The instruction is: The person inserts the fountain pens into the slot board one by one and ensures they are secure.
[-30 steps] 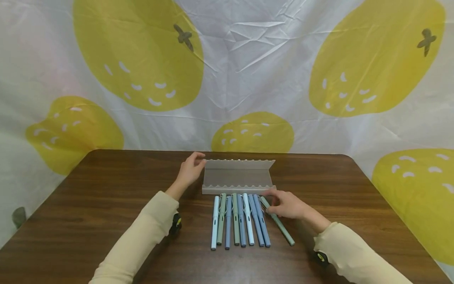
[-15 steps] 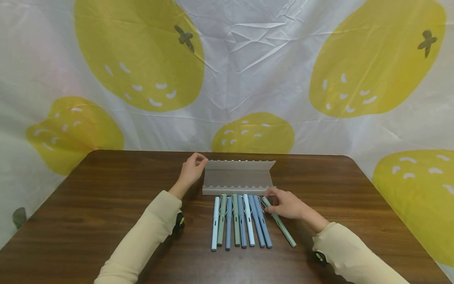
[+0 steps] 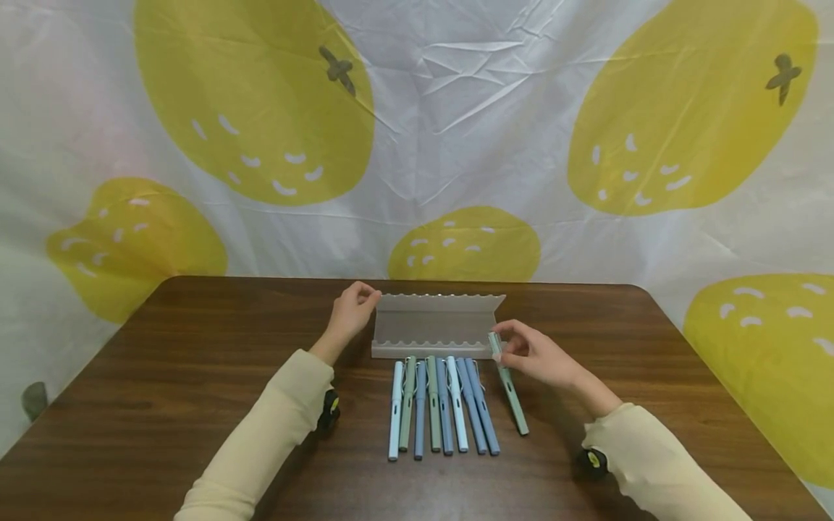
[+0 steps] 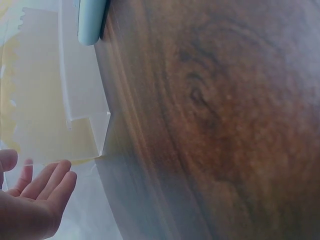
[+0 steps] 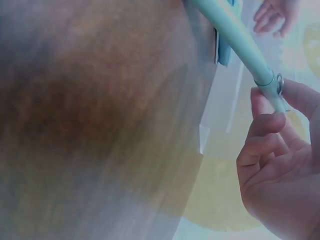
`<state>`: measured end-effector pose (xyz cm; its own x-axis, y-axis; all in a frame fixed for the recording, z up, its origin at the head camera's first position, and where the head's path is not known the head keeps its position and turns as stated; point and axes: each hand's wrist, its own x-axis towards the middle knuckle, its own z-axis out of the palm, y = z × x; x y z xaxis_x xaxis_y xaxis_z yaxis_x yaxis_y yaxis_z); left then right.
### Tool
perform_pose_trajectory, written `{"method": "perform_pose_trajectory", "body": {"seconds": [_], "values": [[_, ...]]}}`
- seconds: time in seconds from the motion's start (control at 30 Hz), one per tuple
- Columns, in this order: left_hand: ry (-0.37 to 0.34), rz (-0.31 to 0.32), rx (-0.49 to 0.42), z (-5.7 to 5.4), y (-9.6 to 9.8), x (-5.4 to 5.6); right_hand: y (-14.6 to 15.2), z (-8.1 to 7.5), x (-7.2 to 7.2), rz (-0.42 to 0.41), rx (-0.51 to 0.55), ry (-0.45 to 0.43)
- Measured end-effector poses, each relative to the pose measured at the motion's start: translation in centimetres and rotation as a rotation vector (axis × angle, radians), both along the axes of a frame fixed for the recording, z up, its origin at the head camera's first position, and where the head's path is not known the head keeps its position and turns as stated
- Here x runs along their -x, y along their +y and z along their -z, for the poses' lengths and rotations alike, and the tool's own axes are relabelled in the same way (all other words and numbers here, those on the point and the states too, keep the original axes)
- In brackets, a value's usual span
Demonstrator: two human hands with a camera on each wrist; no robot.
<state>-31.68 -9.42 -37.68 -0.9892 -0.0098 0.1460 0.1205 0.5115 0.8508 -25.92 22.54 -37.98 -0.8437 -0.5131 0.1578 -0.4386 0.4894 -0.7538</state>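
In the head view my right hand [image 3: 544, 356] pinches a sage-green clip pen [image 3: 511, 394] near its cap end, thumb against fingers. The pen slants toward me, to the right of the row; the right wrist view shows its barrel [image 5: 237, 40] and metal clip close up. My left hand [image 3: 352, 311] is at the back left corner of a clear pen rack [image 3: 436, 325] with scalloped edges. The left wrist view shows that hand's fingers [image 4: 59, 182] fairly straight, right by the rack's end. Whether they press on it is hard to tell.
Several pens in light blue, green and darker blue [image 3: 445, 416] lie side by side in front of the rack, clips toward it. They rest on a dark wooden table [image 3: 195, 376]. Behind stands a white curtain [image 3: 417, 145] printed with yellow fruit.
My right hand has lifted the green pen's cap end up and away from me, and the pen has turned more upright in view. The left hand has closed in slightly on the rack's corner.
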Motion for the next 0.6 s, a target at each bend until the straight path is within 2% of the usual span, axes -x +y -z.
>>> {"method": "perform_pose_trajectory", "body": {"seconds": [0.2,0.6], "values": [[0.013,0.001,0.000,-0.2,0.0,-0.1,0.3,-0.7,0.4,0.020,0.069,-0.017],[0.024,-0.002,0.015,0.0,-0.1,0.1,0.2,-2.4,1.5,0.095,0.080,0.030]]}}
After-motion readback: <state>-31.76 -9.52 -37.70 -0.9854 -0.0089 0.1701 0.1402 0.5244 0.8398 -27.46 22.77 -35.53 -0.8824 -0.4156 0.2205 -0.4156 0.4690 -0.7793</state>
